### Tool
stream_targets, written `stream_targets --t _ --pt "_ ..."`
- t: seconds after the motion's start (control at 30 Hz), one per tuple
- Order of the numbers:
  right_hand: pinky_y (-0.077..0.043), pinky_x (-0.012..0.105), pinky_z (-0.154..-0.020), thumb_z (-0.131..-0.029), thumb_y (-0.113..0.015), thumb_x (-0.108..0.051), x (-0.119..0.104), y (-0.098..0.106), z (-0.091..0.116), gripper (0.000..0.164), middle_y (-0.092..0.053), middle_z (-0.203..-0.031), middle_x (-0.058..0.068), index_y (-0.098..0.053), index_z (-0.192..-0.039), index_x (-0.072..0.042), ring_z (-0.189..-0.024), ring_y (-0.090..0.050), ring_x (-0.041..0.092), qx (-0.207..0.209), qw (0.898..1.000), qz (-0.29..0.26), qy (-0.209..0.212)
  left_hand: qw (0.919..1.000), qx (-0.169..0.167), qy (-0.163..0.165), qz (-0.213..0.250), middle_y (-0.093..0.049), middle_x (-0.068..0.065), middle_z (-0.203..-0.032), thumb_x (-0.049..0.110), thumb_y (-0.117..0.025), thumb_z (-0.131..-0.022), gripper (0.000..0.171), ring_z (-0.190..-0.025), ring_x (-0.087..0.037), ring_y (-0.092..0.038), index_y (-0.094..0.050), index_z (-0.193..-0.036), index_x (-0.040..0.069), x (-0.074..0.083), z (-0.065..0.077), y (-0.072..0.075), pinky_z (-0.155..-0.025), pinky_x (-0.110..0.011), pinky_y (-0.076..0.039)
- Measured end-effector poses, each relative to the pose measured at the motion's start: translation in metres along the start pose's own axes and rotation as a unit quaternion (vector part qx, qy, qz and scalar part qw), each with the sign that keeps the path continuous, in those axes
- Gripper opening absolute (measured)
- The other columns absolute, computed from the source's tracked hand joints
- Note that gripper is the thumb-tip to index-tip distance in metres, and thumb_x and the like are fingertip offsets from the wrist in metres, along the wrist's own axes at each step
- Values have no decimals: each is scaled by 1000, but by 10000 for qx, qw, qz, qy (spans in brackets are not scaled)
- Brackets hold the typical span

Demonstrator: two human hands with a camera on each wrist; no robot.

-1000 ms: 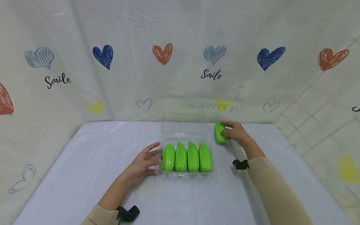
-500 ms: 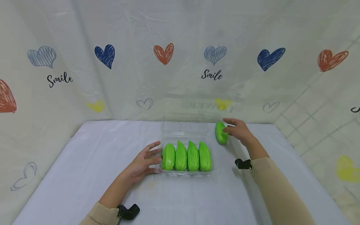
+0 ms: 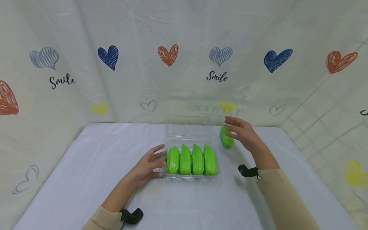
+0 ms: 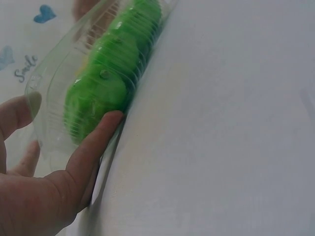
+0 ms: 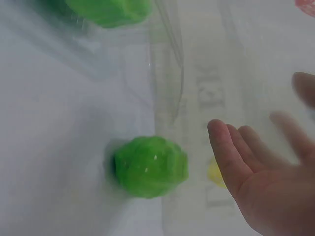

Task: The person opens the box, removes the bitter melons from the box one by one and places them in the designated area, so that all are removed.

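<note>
My left hand (image 3: 145, 166) rests against the left side of a clear plastic clamshell box (image 3: 189, 177), its fingers spread and fairly straight. In the left wrist view, one digit touches the box's near wall. Several green, ridged, cucumber-like vegetables (image 3: 185, 159) stand in a row inside the box. One more green vegetable (image 3: 226, 139) lies on the table to the right of the box's rear corner. Above it hovers my right hand (image 3: 242, 132), fingers loosely extended and holding nothing. The right wrist view shows a gap between that hand and the loose vegetable (image 5: 151, 167).
The transparent lid (image 3: 188, 129) stands raised behind the box, by the back curtain (image 3: 184, 80) printed with hearts. White cloth covers the table (image 3: 184, 204). Black wrist devices (image 3: 131, 216) sit at both sleeves.
My right hand has let go of the loose vegetable and lifted slightly above it. That vegetable stays in nearly the same spot. The left hand and box have not visibly moved.
</note>
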State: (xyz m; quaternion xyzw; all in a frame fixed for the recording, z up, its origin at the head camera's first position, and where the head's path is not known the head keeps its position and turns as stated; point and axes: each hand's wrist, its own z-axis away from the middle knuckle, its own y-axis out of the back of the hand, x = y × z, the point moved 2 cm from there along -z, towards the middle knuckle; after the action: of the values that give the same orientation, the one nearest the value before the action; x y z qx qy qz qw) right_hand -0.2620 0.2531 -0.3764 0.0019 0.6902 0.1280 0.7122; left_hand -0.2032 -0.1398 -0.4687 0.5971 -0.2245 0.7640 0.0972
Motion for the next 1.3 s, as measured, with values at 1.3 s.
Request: stream_targets --t 1.3 --pt "-51 51 -97 -94 -67 -15 7 -96 8 48 -50 -149 9 -55 -141 -17 -134 -49 39 -562 9810 1559 1003 10000 31 -19 28 -21 -18 -161 8 -67 -92 77 -141 -43 -35 -27 -156 24 -1 -2 1 -88 -49 -56"
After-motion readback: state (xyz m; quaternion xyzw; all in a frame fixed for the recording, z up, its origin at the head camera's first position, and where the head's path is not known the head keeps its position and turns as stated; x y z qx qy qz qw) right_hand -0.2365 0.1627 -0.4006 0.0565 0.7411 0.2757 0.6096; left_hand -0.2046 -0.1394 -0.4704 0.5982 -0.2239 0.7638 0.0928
